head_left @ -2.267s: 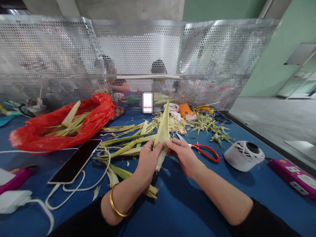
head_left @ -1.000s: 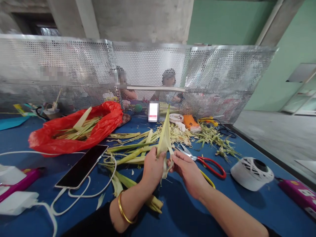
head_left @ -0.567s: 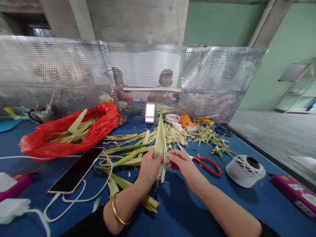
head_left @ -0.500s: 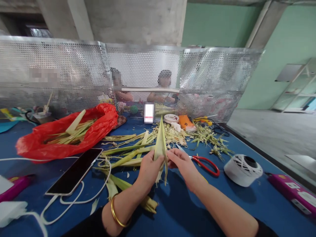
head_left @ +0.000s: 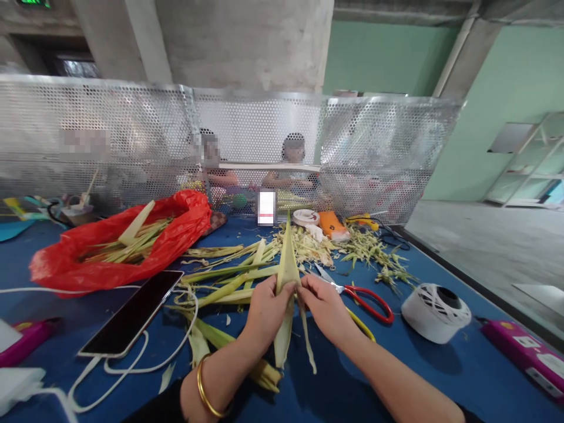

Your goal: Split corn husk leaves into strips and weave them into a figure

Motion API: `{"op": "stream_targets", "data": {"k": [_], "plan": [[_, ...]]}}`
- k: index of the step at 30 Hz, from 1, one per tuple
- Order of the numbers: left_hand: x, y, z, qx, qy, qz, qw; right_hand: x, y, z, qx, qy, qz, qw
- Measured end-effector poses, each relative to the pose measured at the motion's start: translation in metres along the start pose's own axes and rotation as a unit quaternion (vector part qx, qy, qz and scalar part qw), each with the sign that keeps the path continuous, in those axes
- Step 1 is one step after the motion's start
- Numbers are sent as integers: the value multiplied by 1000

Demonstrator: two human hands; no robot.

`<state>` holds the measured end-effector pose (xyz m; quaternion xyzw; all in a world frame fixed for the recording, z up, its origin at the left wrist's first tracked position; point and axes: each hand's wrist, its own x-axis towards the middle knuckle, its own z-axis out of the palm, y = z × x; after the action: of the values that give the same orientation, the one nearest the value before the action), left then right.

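A pale green corn husk (head_left: pixel 288 267) stands upright between my hands, its pointed tip away from me. My left hand (head_left: pixel 269 305) is closed on the husk's left side, thumb across its front. Pinched in my right hand (head_left: pixel 321 302) is the right edge, where a narrow strip (head_left: pixel 307 338) hangs down apart from the wider part. More long husks (head_left: pixel 224 288) lie on the blue table to the left. Red-handled scissors (head_left: pixel 370 302) rest with open blades just beyond my right hand, and a yellow handle (head_left: pixel 360 324) shows partly beside my right wrist.
A red plastic bag (head_left: pixel 66 258) holding dry husks lies at left, near a phone (head_left: pixel 134 311) with a white cable. Husk scraps (head_left: pixel 370 247), a tape roll (head_left: pixel 306 218) and an orange packet (head_left: pixel 333 225) lie farther back. A white spool (head_left: pixel 434 317) stands at right. Behind the perforated screen (head_left: pixel 259 129) sit two people.
The narrow strip now hangs lower and apart from the husk's wider part. My right hand has shifted slightly right and down. The camera view has tilted up a little.
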<state>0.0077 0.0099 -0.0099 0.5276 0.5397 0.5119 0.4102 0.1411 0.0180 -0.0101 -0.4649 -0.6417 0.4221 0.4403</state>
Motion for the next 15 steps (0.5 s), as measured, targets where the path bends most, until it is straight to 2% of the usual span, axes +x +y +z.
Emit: {"op": "stream_targets", "data": {"k": [5, 9, 15], "plan": [[-4, 3, 0, -16, 1, -30, 999, 0, -10, 0, 129, -45, 81, 987], [-2, 2, 1, -36, 3, -50, 998, -5, -21, -3, 184, -59, 131, 972], [6, -1, -4, -86, 24, -95, 991, -10, -29, -11, 257, -98, 124, 953]]}}
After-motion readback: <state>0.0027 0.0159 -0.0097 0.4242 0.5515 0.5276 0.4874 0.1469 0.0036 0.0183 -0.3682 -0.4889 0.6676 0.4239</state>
